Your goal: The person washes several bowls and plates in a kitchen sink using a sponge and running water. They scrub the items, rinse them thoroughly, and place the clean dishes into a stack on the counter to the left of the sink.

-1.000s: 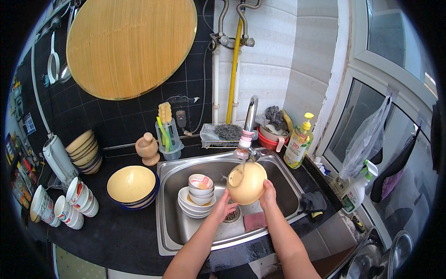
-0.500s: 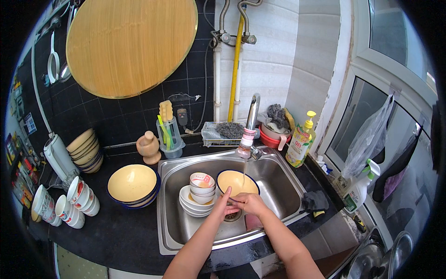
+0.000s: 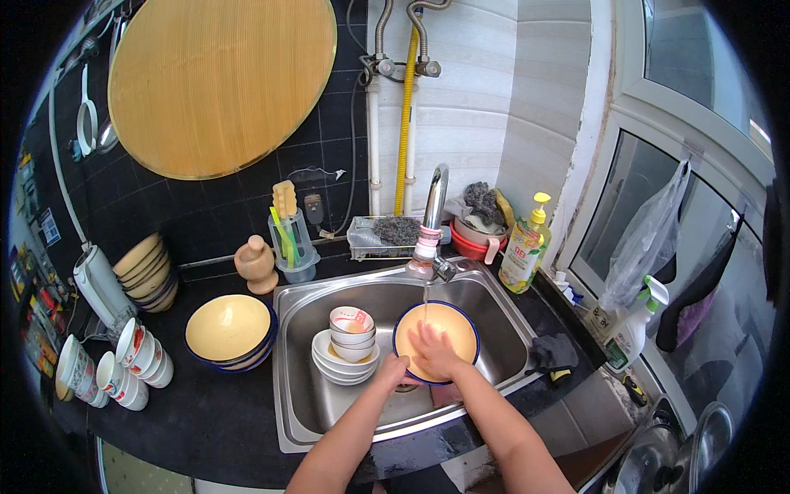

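A: Where's the bowl?

B: Right half of the stainless-steel sink [image 3: 282, 403], under the chrome tap [image 3: 438, 193], a thin stream of water dropping into it. It's a round, cream-yellow bowl with a dark blue rim [image 3: 462, 323], its mouth turned up.

A: And how is it held?

B: The left hand [image 3: 395, 368] is closed on the near-left edge, I think, though its fingers slip out of my sight beneath the bowl. The right hand [image 3: 434, 356] isn't gripping anything; its fingers are spread against the inside.

A: Looks like enamel or glazed ware to me. Stiff, not too heavy, I'd guess.

B: Slippery too, being wet and so smooth. I'd pinch the rim with the thumb over it and support the base from below.

A: And mind the stack of small white bowls [image 3: 352, 338] at its left, on those wider white dishes [image 3: 333, 372]. A knock could chip them.

B: There's a dull pink cloth or sponge [image 3: 445, 396] just on the near side as well, and a matching stack of cream bowls [image 3: 231, 328] on the black bench [image 3: 222, 424], left of the sink.
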A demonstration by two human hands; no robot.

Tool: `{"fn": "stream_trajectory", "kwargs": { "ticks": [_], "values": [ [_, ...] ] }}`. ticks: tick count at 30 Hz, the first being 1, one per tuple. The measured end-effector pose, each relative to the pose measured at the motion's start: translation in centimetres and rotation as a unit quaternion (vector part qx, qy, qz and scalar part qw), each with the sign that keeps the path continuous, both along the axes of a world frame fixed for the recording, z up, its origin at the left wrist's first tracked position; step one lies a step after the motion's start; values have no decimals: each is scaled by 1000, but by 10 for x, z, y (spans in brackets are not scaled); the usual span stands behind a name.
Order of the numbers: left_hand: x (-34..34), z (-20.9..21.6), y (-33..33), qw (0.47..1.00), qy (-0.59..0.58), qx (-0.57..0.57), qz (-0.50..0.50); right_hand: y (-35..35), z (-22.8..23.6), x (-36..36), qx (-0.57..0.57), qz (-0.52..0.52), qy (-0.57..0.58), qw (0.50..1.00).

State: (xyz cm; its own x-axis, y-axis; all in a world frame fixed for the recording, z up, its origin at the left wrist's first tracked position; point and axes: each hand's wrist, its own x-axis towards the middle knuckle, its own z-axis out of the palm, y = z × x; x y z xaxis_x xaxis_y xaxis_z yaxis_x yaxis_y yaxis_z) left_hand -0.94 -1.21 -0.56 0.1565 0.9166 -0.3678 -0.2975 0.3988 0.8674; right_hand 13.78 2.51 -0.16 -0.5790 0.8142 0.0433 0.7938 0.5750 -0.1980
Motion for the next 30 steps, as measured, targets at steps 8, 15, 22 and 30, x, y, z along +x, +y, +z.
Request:
{"fn": "stream_trajectory", "kwargs": {
  "ticks": [8, 15, 22, 30],
  "values": [
    [-2, -2, 6, 958, 85, 182, 205, -6, 8, -3, -94, -137, -41, 985],
    [-6, 19, -4, 980, 28, 70, 185, -1, 34, 15, 10, -305, 286, 909],
    [-17, -7, 3, 992, -66, -27, 101, 20, 8, 25, 4, -289, 551, 783],
    [-20, -9, 8, 989, -36, -106, -94, 14, 23, 38, -214, -390, 683, 579]
  ]
}}
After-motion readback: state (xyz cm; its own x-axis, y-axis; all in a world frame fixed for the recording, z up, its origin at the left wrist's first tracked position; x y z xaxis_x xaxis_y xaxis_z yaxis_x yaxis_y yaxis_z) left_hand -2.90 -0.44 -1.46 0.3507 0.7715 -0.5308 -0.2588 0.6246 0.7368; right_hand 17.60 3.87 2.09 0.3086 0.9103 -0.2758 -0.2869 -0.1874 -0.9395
